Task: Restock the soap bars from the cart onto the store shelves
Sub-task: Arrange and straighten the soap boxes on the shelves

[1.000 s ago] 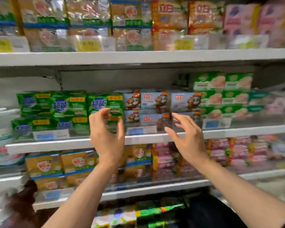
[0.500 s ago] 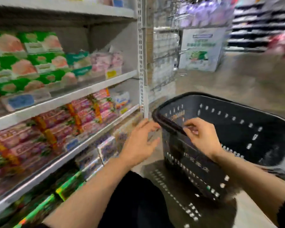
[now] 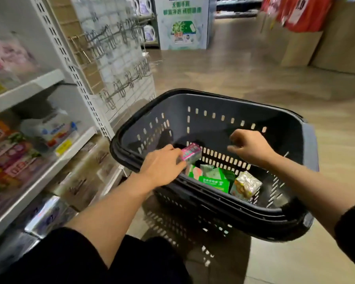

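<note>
Basket (image 3: 230, 103) sat on the floor at the 3 o'clock side of the shelves (image 3: 29, 87), close enough that a bar could go from one to the other with a turn of the body. That looked like the reason for parking it there.

Left hand (image 3: 162, 166) was over the near-left rim, fingers curled round a pink soap bar (image 3: 190, 154). Grip looked like fingers on top and thumb beneath, though the thumb was hidden, so not certain. Bar was held up at rim height, not resting on the basket floor, so I'd read it as the next item being lifted out for shelving.

Right hand (image 3: 248, 147) hovered inside the basket at 1 o'clock of the left hand, fingers loosely curled, holding nothing. Probably on its way down to the remaining stock.

Remaining stock lay in the basket's near corner: a green pack (image 3: 215, 179) at 5 o'clock of the pink bar, a yellowish pack (image 3: 246, 186) just beside it at its 3 o'clock, tilted against the wall. Pile was low, so most of the basket floor showed.

Shelves at 9 o'clock held pink and red packs (image 3: 10, 158), blurred, labels unreadable. Which gap the pink bar belonged in I couldn't tell.

Risk: one-handed grab on a glossy wrapper could slip.
</note>
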`<state>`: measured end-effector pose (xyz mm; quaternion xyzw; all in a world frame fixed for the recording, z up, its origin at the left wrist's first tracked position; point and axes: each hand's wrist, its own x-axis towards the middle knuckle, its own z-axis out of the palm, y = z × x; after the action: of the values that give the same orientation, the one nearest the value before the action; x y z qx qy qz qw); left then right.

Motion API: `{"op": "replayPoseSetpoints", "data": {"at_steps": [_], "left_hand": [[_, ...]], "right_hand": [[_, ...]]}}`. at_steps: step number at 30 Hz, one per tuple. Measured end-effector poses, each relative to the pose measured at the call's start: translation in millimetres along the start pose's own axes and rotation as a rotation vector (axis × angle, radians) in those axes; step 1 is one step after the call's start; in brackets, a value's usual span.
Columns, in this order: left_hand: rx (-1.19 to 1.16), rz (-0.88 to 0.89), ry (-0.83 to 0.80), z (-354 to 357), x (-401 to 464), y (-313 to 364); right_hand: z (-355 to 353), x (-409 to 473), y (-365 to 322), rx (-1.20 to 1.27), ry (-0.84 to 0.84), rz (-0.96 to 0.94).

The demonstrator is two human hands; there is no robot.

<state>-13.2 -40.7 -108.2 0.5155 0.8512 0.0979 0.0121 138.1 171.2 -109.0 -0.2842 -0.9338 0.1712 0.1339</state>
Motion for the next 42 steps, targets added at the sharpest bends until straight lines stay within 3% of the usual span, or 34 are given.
{"op": "replayPoseSetpoints", "data": {"at_steps": [3,7,12,15,18,21,24,27,30,32,34,38,40,42], "left_hand": [[0.05,0.017,0.117,7,-8,4],[-0.047,0.041,0.152,5,-29,16],[-0.128,0.078,0.203,9,-72,36],[-0.108,0.123,0.267,10,-102,44],[-0.075,0.104,0.231,7,-131,48],[-0.052,0.081,0.119,1,-152,44],[-0.037,-0.018,-0.147,-6,-143,34],[-0.003,-0.056,-0.36,0,-111,21],[0.003,-0.034,-0.425,23,-75,13],[0.055,-0.028,-0.5,36,-53,18],[0.09,-0.018,-0.543,51,-34,27],[0.106,-0.045,-0.524,87,0,38],[0.12,-0.07,-0.486,102,13,42],[0.125,-0.101,-0.46,115,23,43]], "right_hand": [[25,-9,9,-0.075,-0.151,-0.019],[26,-23,15,-0.168,-0.292,-0.032],[16,-42,34,-0.208,-0.36,0.152],[11,-40,35,-0.307,-0.487,0.215],[11,-36,28,-0.347,-0.614,0.273],[32,-47,28,-0.348,-0.794,0.332],[70,-80,43,-0.379,-0.958,0.387],[103,-120,57,-0.371,-1.015,0.442],[127,-143,54,-0.299,-1.188,0.536],[136,-146,48,-0.374,-1.345,0.532],[139,-144,46,-0.443,-1.401,0.489],[94,-111,34,-0.317,-1.568,0.45],[46,-88,27,-0.19,-1.472,0.448],[6,-76,32,-0.027,-1.197,0.457]]}}
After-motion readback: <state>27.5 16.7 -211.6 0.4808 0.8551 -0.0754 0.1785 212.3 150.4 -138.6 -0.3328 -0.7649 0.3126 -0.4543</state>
